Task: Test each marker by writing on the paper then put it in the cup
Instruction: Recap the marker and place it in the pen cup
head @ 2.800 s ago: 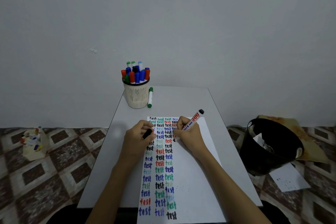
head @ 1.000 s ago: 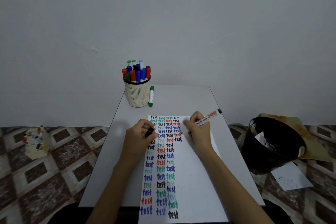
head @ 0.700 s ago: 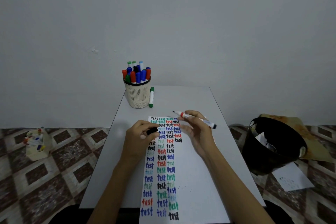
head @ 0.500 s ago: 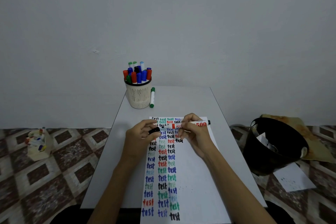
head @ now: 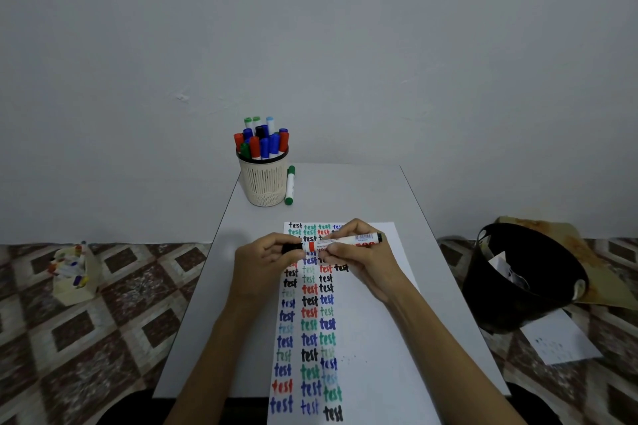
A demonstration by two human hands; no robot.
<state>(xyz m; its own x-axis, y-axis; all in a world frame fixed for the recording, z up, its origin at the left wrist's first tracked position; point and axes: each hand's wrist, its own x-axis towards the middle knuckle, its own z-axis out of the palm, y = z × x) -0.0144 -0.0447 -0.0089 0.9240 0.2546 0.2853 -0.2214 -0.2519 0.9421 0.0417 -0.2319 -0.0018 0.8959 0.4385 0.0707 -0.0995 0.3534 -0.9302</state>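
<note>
My right hand (head: 362, 260) grips a white marker with red print (head: 348, 241), held level above the paper (head: 373, 338). My left hand (head: 264, 260) pinches its black cap (head: 291, 248), which sits on the marker's tip end. The paper lies on the white table (head: 345, 190) and carries columns of the word "test" in black, blue, green and red. A cream mesh cup (head: 264, 183) at the table's far left holds several capped markers. A green-capped marker (head: 289, 185) lies on the table just right of the cup.
A black bin (head: 524, 272) with paper scraps stands on the floor to the right, a loose sheet (head: 559, 343) beside it. A small cream box of markers (head: 72, 274) sits on the tiled floor at left. The wall rises right behind the table.
My right hand finished writing a black "test", lifted the marker and turned it level. The marker's tip has come to the cap in my left hand and the cap is now on it.
</note>
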